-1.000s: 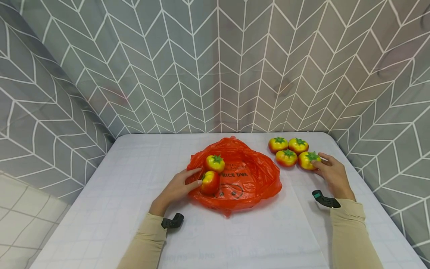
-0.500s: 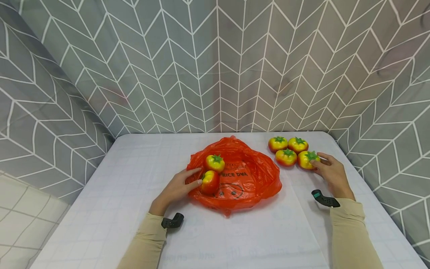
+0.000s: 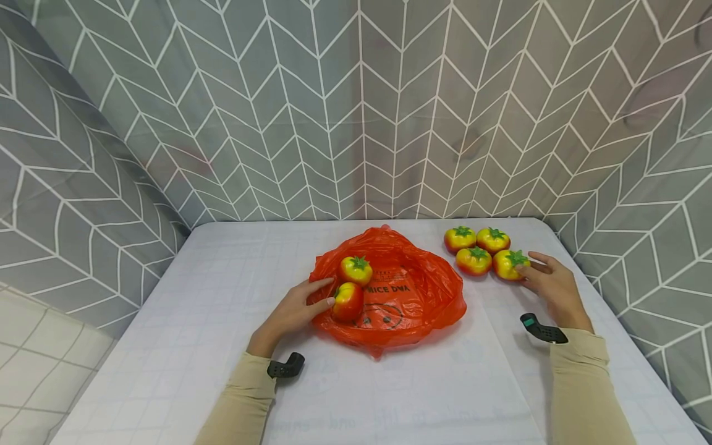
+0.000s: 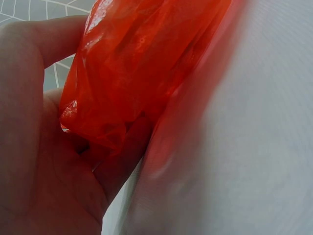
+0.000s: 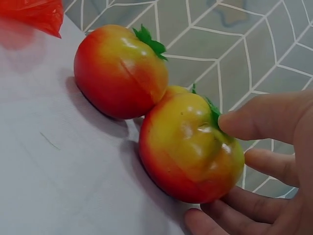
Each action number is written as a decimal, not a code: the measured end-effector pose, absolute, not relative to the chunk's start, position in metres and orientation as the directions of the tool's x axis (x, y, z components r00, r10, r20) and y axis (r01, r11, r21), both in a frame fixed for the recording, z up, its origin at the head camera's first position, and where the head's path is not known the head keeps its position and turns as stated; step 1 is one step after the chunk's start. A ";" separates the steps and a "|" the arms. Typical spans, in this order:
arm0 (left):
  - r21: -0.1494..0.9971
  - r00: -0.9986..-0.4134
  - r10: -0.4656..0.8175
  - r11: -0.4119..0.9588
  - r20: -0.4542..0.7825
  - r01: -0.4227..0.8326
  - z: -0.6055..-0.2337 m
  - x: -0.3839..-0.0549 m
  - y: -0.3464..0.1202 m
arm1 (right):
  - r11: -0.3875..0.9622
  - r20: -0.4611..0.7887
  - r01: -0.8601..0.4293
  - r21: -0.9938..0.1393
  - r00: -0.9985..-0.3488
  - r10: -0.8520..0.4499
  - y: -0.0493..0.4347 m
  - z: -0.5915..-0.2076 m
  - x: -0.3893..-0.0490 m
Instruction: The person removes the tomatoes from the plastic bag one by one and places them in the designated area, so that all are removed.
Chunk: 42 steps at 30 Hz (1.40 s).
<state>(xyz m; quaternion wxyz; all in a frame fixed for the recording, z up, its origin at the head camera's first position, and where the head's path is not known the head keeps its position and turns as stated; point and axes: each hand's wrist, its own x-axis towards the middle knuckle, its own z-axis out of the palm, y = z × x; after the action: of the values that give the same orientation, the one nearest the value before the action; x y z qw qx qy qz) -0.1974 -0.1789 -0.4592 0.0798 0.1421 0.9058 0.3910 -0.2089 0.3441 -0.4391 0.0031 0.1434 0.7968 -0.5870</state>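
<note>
A red plastic bag [image 3: 428,309] lies spread on the table, with two red-yellow tomatoes inside at its left. My left hand [image 3: 297,306] is at the bag's left rim, thumb against the nearer tomato [image 3: 349,303]; the farther tomato [image 3: 356,271] touches it. In the left wrist view, my fingers curl round the bag's edge [image 4: 132,63]. My right hand [image 3: 553,287] holds a tomato [image 5: 190,152] at the right, thumb on its top by the green leaf and fingers round its side. That tomato stands on the table, against the group beside it.
Three more tomatoes, among them a front one [image 3: 473,262], stand close together at the back right. A white cloth covers the table [image 3: 222,278]. A grey patterned curtain [image 3: 345,123] hangs behind it and along the sides.
My right hand has shifted very slightly to the right in the last half second. The tomato at it stays nearly in place. My left hand and the bag have not moved.
</note>
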 end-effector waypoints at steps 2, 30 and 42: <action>0.731 -0.947 0.318 0.654 -0.034 0.194 -0.459 -0.197 -0.179 | 0.278 -0.168 0.225 -0.934 -0.962 0.216 0.346 -0.438 -0.207; 0.733 -0.945 0.325 0.649 -0.024 0.205 -0.461 -0.197 -0.180 | 0.288 -0.035 0.142 -0.947 -0.937 0.347 0.344 -0.409 -0.200; 0.731 -0.945 0.327 0.649 -0.021 0.209 -0.460 -0.197 -0.179 | 0.093 0.032 -0.005 -0.996 -0.956 0.292 0.333 -0.407 -0.201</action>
<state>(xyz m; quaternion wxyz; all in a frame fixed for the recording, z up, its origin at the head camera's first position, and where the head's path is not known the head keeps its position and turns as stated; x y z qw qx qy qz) -0.1971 -0.1787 -0.4598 0.0758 0.1481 0.9049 0.3917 -0.2015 0.3330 -0.4070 -0.1118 0.0982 0.7308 -0.6661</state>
